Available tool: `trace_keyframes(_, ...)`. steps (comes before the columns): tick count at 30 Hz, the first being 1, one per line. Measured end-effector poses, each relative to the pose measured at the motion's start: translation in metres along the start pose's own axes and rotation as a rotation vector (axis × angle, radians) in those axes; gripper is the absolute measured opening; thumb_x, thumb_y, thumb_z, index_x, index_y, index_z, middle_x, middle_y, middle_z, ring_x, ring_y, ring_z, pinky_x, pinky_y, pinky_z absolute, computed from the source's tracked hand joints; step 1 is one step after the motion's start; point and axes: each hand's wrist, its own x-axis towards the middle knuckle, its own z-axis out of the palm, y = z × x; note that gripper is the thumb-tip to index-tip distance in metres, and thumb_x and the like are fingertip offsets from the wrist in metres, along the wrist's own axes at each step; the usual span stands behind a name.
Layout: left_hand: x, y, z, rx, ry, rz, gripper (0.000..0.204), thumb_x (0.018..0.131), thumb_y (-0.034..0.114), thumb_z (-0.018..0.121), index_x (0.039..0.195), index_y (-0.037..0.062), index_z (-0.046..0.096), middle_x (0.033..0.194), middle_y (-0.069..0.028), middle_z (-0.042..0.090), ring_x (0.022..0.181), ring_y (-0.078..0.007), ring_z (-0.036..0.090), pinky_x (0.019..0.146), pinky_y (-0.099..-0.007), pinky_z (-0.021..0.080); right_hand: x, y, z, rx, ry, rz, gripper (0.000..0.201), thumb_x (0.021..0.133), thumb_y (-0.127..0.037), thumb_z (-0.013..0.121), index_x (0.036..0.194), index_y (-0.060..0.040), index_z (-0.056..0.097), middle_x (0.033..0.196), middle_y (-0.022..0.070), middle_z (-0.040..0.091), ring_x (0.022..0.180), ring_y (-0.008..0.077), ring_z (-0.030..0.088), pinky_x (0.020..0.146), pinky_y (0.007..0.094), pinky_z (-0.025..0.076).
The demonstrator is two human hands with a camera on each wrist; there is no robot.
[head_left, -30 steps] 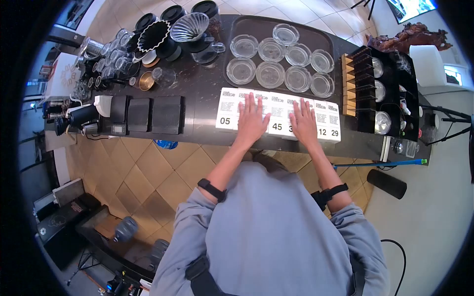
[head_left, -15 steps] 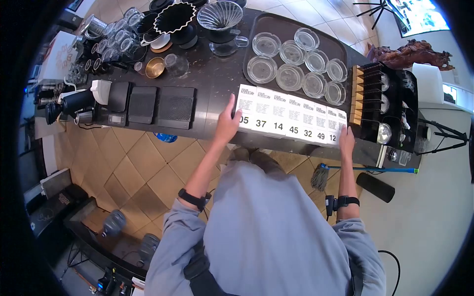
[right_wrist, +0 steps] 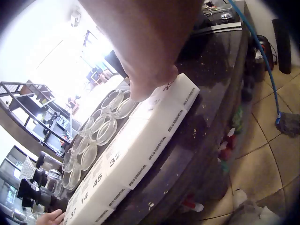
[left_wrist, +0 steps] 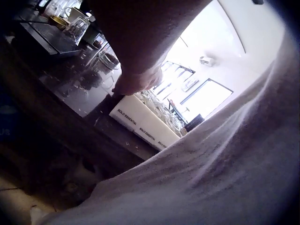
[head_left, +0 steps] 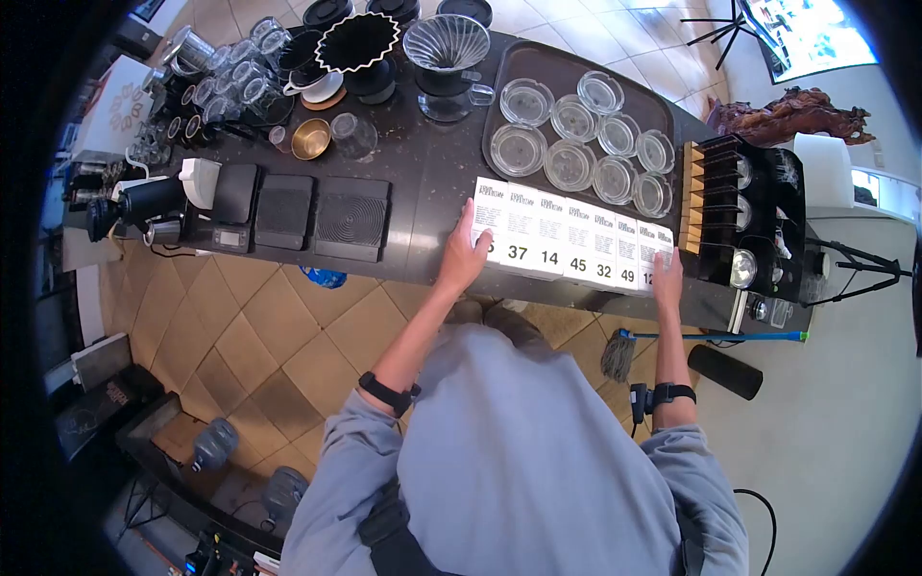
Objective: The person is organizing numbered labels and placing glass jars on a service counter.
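Note:
A row of several white boxes (head_left: 549, 252) lies side by side on the dark counter, with printed text and large numbers such as 37, 14, 45, 32 and 49 on top. My left hand (head_left: 464, 252) rests against the row's left end, fingers along the side and thumb over the number on the first box. At the opposite end my right hand (head_left: 667, 278) presses the last boxes, its thumb on top and partly covering a number. "BOLO ESSENTIAL" shows along the front sides of the boxes (right_wrist: 149, 154) in the right wrist view.
Behind the boxes, a brown tray (head_left: 497, 120) bears several round glass dishes (head_left: 569, 165). A black rack (head_left: 740, 206) stands at the right. Flat black scales (head_left: 352, 221), a brass cup (head_left: 310, 140), a ribbed glass dripper (head_left: 446, 43) and glassware occupy the left. A mop (head_left: 618, 355) lies on the floor.
Both hands have gone from flat on the box tops to the two ends of the row. The boxes now sit closer together, and the left hand has shifted slightly right with its end.

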Motion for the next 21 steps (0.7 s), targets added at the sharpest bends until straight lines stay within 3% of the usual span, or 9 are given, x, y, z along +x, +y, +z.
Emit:
trace_keyframes(2,0.001,0.002,-0.003,0.015,0.01,0.026,0.069,0.09,0.019,0.056,0.149,-0.0034,0.026,0.148,-0.0283,0.038,0.139,-0.0389,0.036,0.113,-0.0396,0.033,0.001,0.006,0.002,-0.033,0.127,-0.158,0.051,0.098,-0.033,0.052,0.133,0.0033,0.052,0.134,0.0282,0.051,0.126,0.0416,0.048,0.105,0.0454,0.039)
trace_keyframes(5,-0.006,0.013,-0.014,0.003,0.025,0.003,0.073,0.092,0.022,0.057,0.151,-0.0025,0.022,0.149,-0.0286,0.035,0.141,-0.0385,0.032,0.114,-0.0403,0.03,-0.017,-0.025,-0.013,0.085,0.145,-0.292,0.039,0.096,-0.024,0.055,0.125,0.0031,0.058,0.133,0.0257,0.053,0.125,0.0417,0.049,0.105,0.0448,0.039)
trace_keyframes(6,-0.008,0.018,-0.016,-0.085,-0.082,-0.068,0.073,0.092,0.022,0.057,0.151,-0.0016,0.021,0.15,-0.0282,0.034,0.141,-0.0383,0.032,0.114,-0.0398,0.03,-0.024,-0.041,-0.015,0.117,0.171,-0.308,0.03,0.093,-0.016,0.058,0.117,0.0019,0.062,0.131,0.0238,0.054,0.123,0.0413,0.05,0.105,0.0439,0.04)
trace_keyframes(7,-0.009,0.019,-0.019,-0.169,-0.191,-0.138,0.073,0.093,0.021,0.056,0.152,-0.0006,0.02,0.151,-0.0277,0.034,0.141,-0.038,0.032,0.114,-0.0393,0.029,-0.028,-0.052,-0.012,0.116,0.184,-0.301,0.03,0.093,-0.016,0.058,0.117,0.0019,0.062,0.131,0.0238,0.054,0.123,0.0413,0.05,0.105,0.0439,0.04)
trace_keyframes(8,-0.009,0.001,-0.01,-0.074,-0.154,-0.031,0.074,0.093,0.019,0.057,0.154,0.0028,0.018,0.149,-0.0263,0.037,0.138,-0.0361,0.038,0.113,-0.0379,0.031,-0.03,-0.061,-0.01,0.139,0.157,-0.352,0.029,0.092,-0.014,0.059,0.117,0.0007,0.063,0.13,0.0235,0.055,0.122,0.0407,0.052,0.104,0.044,0.041)
trace_keyframes(11,-0.009,0.013,-0.012,-0.228,-0.16,-0.068,0.075,0.092,0.017,0.057,0.154,0.0025,0.017,0.147,-0.0251,0.04,0.136,-0.0343,0.041,0.112,-0.0372,0.031,-0.033,-0.094,-0.011,0.187,0.11,-0.409,0.028,0.09,-0.01,0.06,0.116,-0.0014,0.063,0.128,0.0226,0.056,0.119,0.0395,0.054,0.102,0.044,0.042)
trace_keyframes(16,-0.005,0.027,-0.016,-0.125,-0.174,-0.022,0.074,0.092,0.015,0.057,0.154,0.002,0.018,0.146,-0.0242,0.042,0.135,-0.0319,0.044,0.11,-0.0369,0.034,-0.01,-0.121,-0.011,0.26,0.069,-0.496,0.03,0.085,-0.007,0.063,0.115,-0.0038,0.064,0.126,0.0208,0.057,0.116,0.0389,0.055,0.1,0.0441,0.044)
trace_keyframes(19,-0.001,0.033,-0.019,-0.207,-0.187,-0.15,0.072,0.091,0.015,0.059,0.152,0.0007,0.023,0.146,-0.0248,0.042,0.134,-0.0327,0.045,0.109,-0.0376,0.036,0.014,-0.12,-0.008,0.258,0.055,-0.52,0.034,0.083,-0.008,0.066,0.116,-0.0037,0.063,0.127,0.0211,0.056,0.119,0.0389,0.053,0.101,0.0441,0.043)
trace_keyframes(21,0.002,0.018,-0.014,0.011,-0.077,0.052,0.069,0.091,0.015,0.06,0.15,-0.0003,0.027,0.145,-0.0254,0.042,0.133,-0.0343,0.045,0.11,-0.0386,0.036,0.039,-0.105,-0.001,0.237,0.013,-0.506,0.047,0.08,-0.012,0.07,0.125,-0.0059,0.057,0.133,0.023,0.049,0.125,0.0408,0.046,0.105,0.0461,0.039)
